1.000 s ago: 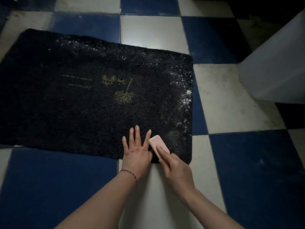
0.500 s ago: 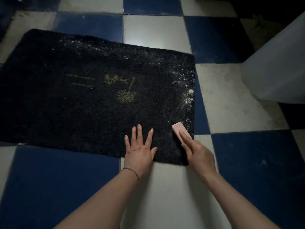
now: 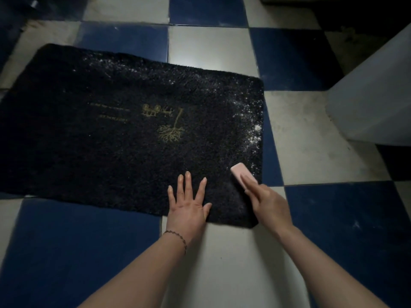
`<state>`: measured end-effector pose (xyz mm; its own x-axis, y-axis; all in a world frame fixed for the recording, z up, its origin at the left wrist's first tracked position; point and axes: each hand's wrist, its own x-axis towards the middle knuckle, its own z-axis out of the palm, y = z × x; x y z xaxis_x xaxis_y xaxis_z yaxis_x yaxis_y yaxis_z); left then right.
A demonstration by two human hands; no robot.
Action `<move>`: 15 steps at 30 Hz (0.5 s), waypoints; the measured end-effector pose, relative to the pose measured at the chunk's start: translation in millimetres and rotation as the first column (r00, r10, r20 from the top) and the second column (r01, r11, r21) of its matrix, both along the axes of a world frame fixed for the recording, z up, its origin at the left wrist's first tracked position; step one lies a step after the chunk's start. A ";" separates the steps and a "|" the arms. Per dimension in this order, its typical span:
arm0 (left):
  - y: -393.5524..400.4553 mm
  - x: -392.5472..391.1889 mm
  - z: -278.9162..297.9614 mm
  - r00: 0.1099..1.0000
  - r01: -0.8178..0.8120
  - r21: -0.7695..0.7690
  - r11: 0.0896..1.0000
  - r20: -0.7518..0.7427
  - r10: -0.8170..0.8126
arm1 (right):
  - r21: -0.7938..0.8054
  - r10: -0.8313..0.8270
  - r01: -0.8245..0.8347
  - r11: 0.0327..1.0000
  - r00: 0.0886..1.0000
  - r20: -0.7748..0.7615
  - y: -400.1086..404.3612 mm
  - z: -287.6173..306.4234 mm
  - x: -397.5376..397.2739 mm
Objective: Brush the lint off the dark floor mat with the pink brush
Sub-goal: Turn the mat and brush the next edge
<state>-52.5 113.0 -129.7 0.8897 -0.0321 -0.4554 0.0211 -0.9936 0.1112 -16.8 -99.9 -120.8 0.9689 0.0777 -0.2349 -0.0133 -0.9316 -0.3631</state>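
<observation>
Pink brush (image 3: pixel 243 175): one, held by right hand (image 3: pixel 270 205), fingers laid along its top, on mat's near right corner.
Left hand (image 3: pixel 188 206): flat, fingers spread, pressing mat's near edge.
Dark floor mat (image 3: pixel 111 138): one; white lint (image 3: pixel 253 134) along right and far edges.
Floor (image 3: pixel 231 258): blue and white tiles.

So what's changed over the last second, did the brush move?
Yes. The right hand swept the pink brush rightward along the mat toward its linty right edge, grip unchanged. The left hand stayed pressed flat on the mat's near edge.
</observation>
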 end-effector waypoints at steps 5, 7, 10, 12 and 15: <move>-0.7 -0.7 -1.2 1.000 -0.001 -0.010 1.000 -0.001 0.001 | 0.076 -0.113 0.117 0.990 0.992 -0.047 6.2 8.1 4.7; -1.1 -0.3 -1.8 1.000 -0.003 -0.009 1.000 0.000 0.003 | 0.119 -0.108 0.110 0.987 0.994 -0.020 11.8 12.4 -5.4; -1.2 0.6 -2.0 1.000 -0.002 -0.007 1.000 -0.008 0.002 | 0.151 0.000 0.000 0.989 1.000 -0.002 30.4 12.7 -36.4; -1.1 0.9 -2.3 1.000 0.001 0.001 1.000 -0.011 -0.001 | 0.159 0.082 -0.081 0.984 0.997 -0.002 38.5 9.7 -58.2; -1.3 0.6 -2.4 1.000 0.004 0.004 1.000 0.000 -0.004 | 0.078 0.070 -0.072 0.994 0.997 0.038 18.0 2.8 -51.5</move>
<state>-51.9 111.7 -132.1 0.8895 -0.0336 -0.4556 0.0171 -0.9941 0.1069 -68.3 -81.9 -118.0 0.9678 0.1637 -0.1914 0.0659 -0.8981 -0.4349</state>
